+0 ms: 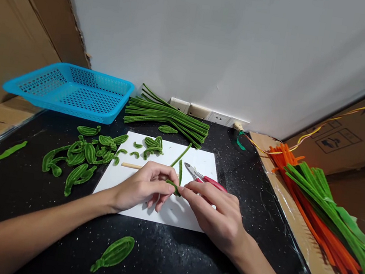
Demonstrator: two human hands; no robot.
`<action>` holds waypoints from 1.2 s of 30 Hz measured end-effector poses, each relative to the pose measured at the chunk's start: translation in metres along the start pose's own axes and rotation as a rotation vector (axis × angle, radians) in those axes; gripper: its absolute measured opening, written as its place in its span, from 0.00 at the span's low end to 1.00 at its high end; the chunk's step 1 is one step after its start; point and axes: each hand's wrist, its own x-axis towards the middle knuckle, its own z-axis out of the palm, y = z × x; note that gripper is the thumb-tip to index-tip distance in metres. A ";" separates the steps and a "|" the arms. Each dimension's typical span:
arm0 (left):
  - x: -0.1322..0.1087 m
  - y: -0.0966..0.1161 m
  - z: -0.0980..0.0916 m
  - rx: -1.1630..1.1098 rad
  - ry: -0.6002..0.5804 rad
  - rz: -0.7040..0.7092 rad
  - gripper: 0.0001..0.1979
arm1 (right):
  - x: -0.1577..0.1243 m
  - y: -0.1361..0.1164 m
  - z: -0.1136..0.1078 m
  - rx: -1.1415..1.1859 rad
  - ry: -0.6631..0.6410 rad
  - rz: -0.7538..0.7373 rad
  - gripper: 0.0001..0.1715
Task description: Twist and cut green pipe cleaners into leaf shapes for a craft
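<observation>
Over a white sheet (187, 215), my left hand (148, 184) pinches a short green fuzzy piece (173, 186) between thumb and fingers. The fingertips of my right hand (215, 206) close on the right end of that same piece. Two green fuzzy stems (181, 155) lie on the sheet just beyond my fingers. Pliers with red handles (213, 183) rest behind my right hand, jaws to the left. A thin wooden stick (131, 165) is partly hidden by my left hand. Small curved green pieces and a leaf cluster (154, 144) sit on the sheet's far left part.
Several green leaf shapes (89, 153) are heaped left of the sheet, and one large leaf (117, 252) lies near the front. Behind are a blue basket (129, 90) and a green stem bundle (168, 115). Orange stems (314, 221) and green stems (335, 215) lie on cardboard at right.
</observation>
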 end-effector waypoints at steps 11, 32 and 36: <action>-0.002 0.000 0.004 0.048 0.007 0.027 0.17 | 0.000 -0.001 0.000 0.006 0.073 -0.034 0.13; -0.002 -0.005 0.006 0.084 -0.023 -0.015 0.12 | -0.001 -0.003 -0.001 -0.051 0.114 0.076 0.11; -0.001 -0.005 0.007 0.094 -0.019 0.000 0.10 | -0.002 -0.002 -0.002 -0.034 0.085 0.056 0.11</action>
